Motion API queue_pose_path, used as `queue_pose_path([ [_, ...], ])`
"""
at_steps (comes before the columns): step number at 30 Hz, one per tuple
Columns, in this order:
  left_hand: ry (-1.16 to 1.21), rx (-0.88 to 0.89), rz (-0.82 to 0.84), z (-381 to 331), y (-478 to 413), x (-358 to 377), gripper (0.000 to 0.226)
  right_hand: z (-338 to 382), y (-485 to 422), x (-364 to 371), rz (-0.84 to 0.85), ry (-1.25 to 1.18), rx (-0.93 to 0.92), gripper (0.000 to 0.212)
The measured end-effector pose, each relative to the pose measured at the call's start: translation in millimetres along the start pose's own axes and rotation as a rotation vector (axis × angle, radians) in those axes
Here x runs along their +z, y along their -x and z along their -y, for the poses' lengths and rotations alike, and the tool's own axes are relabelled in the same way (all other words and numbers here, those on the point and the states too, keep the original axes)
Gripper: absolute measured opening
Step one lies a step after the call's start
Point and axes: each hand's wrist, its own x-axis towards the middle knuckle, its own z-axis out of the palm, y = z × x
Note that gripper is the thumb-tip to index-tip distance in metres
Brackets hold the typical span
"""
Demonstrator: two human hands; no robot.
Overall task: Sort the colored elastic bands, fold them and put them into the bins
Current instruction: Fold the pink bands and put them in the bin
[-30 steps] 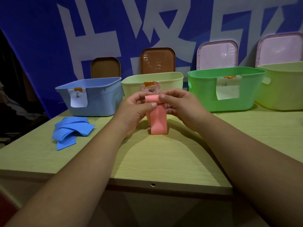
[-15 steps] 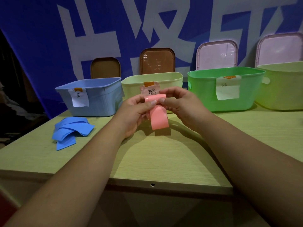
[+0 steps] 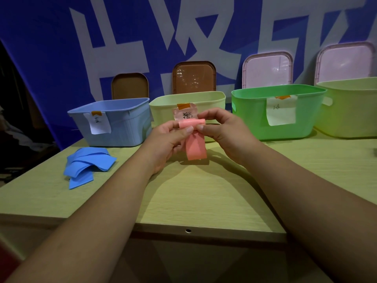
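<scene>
A pink elastic band hangs above the table's middle, its top edge folded over. My left hand and my right hand both pinch that folded top, thumbs nearly touching. Just behind the band stands a pale yellow bin with a pink label. A blue bin sits to its left, a green bin to its right. Several blue bands lie in a loose pile on the table at the left.
Another pale yellow-green bin stands at the far right. Lids, brown and pink, lean on the blue banner behind the bins. The wooden table has its front edge close to me.
Both hands have lifted the pink band a little higher and folded its top edge further over; the hanging part looks shorter.
</scene>
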Motion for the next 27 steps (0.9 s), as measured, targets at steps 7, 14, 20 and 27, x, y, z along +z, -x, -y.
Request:
queue_pose_path([
  [7,-0.088,-0.009,0.010,0.9,-0.8,-3.1,0.036,4.2,2.4,-0.9,0.009,-0.063,0.020,0.026],
  [14,-0.066,-0.021,0.001,2.9,-1.6,-2.5,0.038,1.4,1.8,-1.0,0.001,0.004,-0.017,0.031],
  [20,-0.024,-0.014,0.026,2.8,-2.2,-3.8,0.041,1.8,0.0,1.3,0.038,-0.050,0.049,0.023],
  [27,0.042,-0.002,0.030,2.3,-3.1,-2.2,0.046,6.6,5.8,4.9,0.012,0.061,0.122,0.016],
])
